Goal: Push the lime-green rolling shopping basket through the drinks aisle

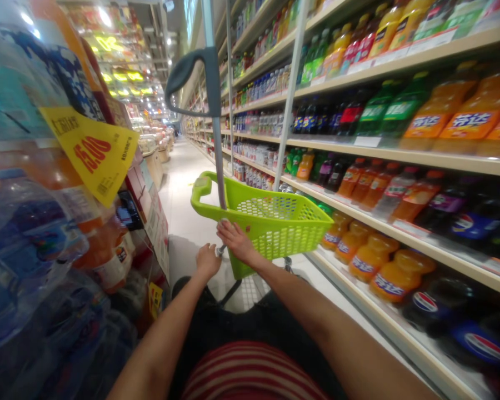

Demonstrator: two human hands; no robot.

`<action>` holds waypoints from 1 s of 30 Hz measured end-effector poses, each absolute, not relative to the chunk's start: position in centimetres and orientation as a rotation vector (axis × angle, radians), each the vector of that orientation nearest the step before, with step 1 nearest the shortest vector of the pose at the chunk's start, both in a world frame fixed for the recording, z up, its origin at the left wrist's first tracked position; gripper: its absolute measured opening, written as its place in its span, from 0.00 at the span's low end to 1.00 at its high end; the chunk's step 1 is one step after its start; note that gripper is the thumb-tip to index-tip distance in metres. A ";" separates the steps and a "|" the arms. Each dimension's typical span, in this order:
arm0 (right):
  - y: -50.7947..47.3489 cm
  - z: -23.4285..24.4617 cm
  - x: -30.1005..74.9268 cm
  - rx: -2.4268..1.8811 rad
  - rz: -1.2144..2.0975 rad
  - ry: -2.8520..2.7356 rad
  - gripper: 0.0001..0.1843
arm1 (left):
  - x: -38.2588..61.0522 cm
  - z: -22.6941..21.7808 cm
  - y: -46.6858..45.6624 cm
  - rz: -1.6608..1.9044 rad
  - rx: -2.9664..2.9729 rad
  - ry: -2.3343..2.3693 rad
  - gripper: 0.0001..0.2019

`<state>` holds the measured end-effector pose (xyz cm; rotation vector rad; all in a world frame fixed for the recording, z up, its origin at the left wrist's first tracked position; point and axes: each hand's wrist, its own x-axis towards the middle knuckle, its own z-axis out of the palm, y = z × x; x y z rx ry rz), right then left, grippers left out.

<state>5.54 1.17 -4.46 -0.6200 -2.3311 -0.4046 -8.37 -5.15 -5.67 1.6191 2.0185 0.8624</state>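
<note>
A lime-green rolling shopping basket (275,225) with perforated walls stands in front of me, and its interior shows no goods. Its metal pull rod (219,166) is extended upward and ends in a dark grey loop handle (211,83). My left hand (208,261) is closed around a small metal rod end (221,250) low on the basket's near side. Just to the right, my right hand (236,240) lies with outstretched fingers against the green wall, close to the foot of the pull rod.
Shelves of bottled drinks (400,147) line the right side, with large orange soda bottles (395,275) on the bottom level. Stacked wrapped bottles (29,233) and a yellow price sign (94,153) crowd the left. A pale tiled aisle (185,161) runs ahead.
</note>
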 end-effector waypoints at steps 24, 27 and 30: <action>-0.2 -12.2 7.6 -0.797 -0.417 -2.445 0.18 | -8.0 -8.0 -6.4 0.093 2.287 2.258 0.33; -0.2 -9.9 7.5 -0.768 -0.412 -2.372 0.20 | -7.9 -7.9 -6.2 0.105 2.299 2.264 0.34; 0.5 -6.0 7.0 -0.747 -0.452 -2.224 0.22 | -7.4 -7.3 -5.8 0.150 2.320 2.288 0.35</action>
